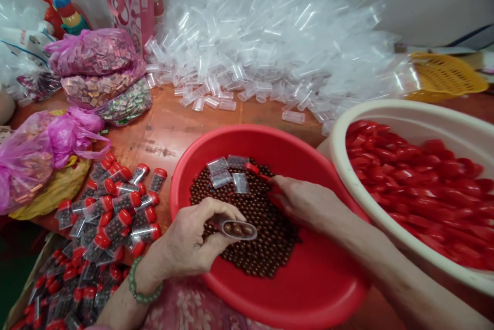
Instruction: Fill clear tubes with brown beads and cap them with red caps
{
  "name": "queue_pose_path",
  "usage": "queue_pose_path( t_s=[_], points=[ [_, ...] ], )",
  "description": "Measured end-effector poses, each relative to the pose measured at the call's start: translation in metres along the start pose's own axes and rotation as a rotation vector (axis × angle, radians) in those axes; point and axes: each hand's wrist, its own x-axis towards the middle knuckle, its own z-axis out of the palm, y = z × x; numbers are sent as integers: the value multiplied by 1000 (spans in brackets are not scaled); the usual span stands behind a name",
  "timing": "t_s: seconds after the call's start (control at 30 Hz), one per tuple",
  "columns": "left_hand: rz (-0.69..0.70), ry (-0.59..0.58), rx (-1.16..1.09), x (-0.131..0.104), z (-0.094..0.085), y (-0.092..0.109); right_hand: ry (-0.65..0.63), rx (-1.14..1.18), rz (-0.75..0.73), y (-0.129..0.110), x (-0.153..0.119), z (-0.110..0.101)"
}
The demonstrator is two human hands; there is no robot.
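My left hand (196,237) is closed around a small clear plastic tube (240,229), its oval mouth tilted toward me and several brown balls inside. It hovers over a red basin (309,289) holding many small round brown balls (266,253), which look like chocolate beads. My right hand (301,198), slightly blurred, reaches low over the balls with fingers closed on a red plastic piece (265,177), mostly hidden by the hand. Just beyond the hands, a few clear tubes (241,183) lie on the balls, near a red cap (251,168).
A cream tub (357,175) of red caps (420,180) stands right. Behind is a heap of clear tubes (270,47) and a yellow basket (443,75). Filled red-capped tubes (116,227) pile up left, below pink bags (92,54) of small packets.
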Motion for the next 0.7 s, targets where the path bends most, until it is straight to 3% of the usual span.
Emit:
queue_pose_path(
  t_s=[0.07,0.17,0.3,0.47,0.7],
  points=[
    [-24,-8,2,1,-2,0,36,145,-33,-3,-6,-9],
    [-90,-32,11,4,-3,0,128,651,-56,-16,-18,-25],
    [-141,-15,-93,4,2,-1,107,1186,18,-42,-30,-39],
    [-133,70,-150,1,5,1,-10,1361,-111,-62,-36,-44],
    [-132,165,-111,3,2,0,-245,1505,-125,-69,-34,-28]
  ],
)
